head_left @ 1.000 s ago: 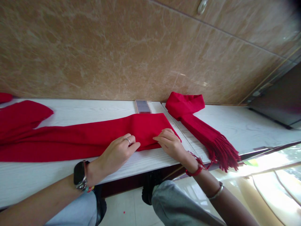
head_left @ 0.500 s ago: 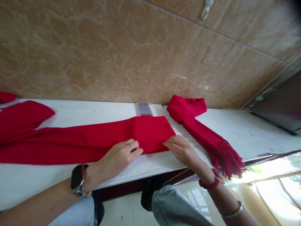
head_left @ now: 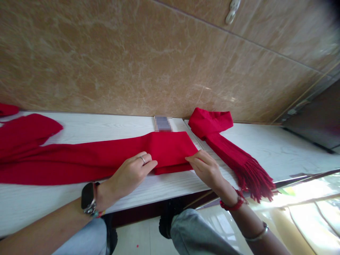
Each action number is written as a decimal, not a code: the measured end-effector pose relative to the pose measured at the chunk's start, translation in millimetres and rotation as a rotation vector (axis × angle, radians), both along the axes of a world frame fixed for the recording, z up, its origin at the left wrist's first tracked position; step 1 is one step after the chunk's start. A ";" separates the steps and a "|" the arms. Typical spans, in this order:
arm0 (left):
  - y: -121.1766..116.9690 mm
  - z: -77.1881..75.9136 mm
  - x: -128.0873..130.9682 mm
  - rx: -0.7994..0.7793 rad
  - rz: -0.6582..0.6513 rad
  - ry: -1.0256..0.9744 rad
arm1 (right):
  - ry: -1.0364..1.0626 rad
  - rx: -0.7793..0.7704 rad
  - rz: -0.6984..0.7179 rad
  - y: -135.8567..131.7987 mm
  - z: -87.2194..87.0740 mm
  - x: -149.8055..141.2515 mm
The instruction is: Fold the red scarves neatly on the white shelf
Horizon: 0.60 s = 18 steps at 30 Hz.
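Observation:
A long red scarf lies along the white bench top, its right end folded into a flat, layered rectangle. My left hand, with a ring on it and a watch at the wrist, pinches the near edge of the scarf at the left side of that folded part. At the near right corner, my right hand has thumb and fingers pressed together on the cloth. To the right lies a second red scarf, looped at its far end, with a fringe hanging by the bench's front edge.
A blurred-out rectangular object rests on the white bench against the brown marble wall. More red cloth is bunched at the far left. A dark box-like object stands at the far right.
My right hand has moved slightly right to the corner of the folded part. My left hand has stayed close to the same spot. The layers' near edge now shows more.

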<state>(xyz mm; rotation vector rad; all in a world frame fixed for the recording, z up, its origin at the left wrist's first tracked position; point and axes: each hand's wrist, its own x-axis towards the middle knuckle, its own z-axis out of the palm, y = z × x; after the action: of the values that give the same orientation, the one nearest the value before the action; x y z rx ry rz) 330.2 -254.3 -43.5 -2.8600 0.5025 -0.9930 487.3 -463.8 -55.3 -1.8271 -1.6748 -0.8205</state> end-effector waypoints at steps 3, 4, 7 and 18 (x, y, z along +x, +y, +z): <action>1.4 -1.5 1.6 -0.007 -0.032 0.083 | -0.053 -0.068 0.032 -5.0 3.2 1.3; 1.3 -2.4 1.8 -0.003 -0.040 0.132 | -0.073 -0.112 0.038 -7.1 3.6 1.9; -0.4 -4.2 1.3 -0.006 -0.036 0.271 | -0.096 -0.255 0.026 -13.2 3.0 4.3; -2.2 -7.7 -1.8 -0.037 0.003 0.399 | -0.115 -0.355 0.011 -24.0 4.7 9.9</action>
<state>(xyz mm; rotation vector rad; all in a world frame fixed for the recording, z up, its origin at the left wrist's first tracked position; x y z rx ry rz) 328.4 -256.5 -51.2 -3.0983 0.5073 -0.4289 497.2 -487.8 -50.6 -2.0317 -2.0060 -0.6656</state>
